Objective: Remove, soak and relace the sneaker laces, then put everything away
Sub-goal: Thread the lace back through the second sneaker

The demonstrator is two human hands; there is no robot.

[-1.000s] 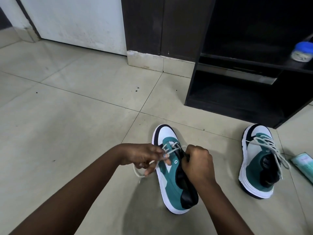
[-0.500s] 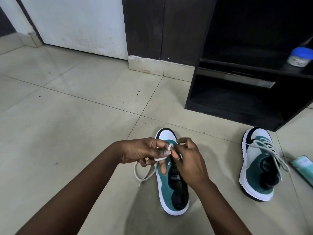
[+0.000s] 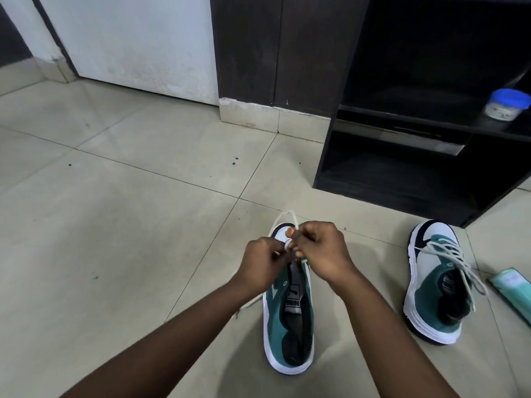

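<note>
A teal, white and black sneaker [image 3: 288, 326] lies on the tiled floor in front of me, toe pointing away. My left hand [image 3: 263, 264] and my right hand [image 3: 321, 251] meet over its toe end, and both pinch its white lace [image 3: 287, 218]. A loop of that lace stands up just beyond my fingers, and a loose end trails on the floor left of the shoe. The second sneaker [image 3: 435, 285] sits to the right, laced, with its lace ends hanging loose.
A black open shelf unit [image 3: 402, 173] stands at the back right, with a blue-lidded jar [image 3: 505, 104] on its shelf. A pale green flat packet [image 3: 514, 294] lies at the right edge. Bare floor tiles spread to the left.
Both hands moved up toward the sneaker's toe and drew the lace into a raised loop. The sneaker now lies straighter, and the view has shifted a little.
</note>
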